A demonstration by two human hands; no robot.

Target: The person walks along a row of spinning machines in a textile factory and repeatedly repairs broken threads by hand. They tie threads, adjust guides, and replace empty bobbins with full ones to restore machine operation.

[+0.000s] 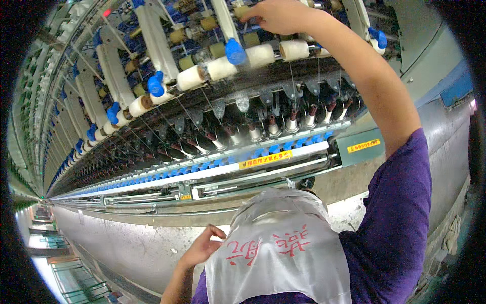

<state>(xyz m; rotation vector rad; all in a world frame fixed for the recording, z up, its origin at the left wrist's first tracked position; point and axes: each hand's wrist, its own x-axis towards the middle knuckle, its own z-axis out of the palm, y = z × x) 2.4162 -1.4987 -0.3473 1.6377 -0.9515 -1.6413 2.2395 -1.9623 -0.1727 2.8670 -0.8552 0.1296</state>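
My right hand [283, 16] reaches over the top of a long spinning frame, index finger stretched out against a tan roller [240, 12]. Nothing shows in that hand. Below it run white rollers [261, 54] and a blue end cap [235, 51] on a pale pressure arm [224, 20]. My left hand [202, 247] is low, beside my silvery apron [283, 253], its fingers loosely bent and apart, with no object visible in it. Threads drop from the rollers to a row of bobbins [291, 121] with dark tips and white yarn.
A white rail [212, 169] with blue parts runs along the frame below the bobbins. Pressure arms with blue caps [156, 84] repeat away to the left. A grey-green end panel [428, 38] stands at the right. The pale floor [121, 238] lies behind my left arm.
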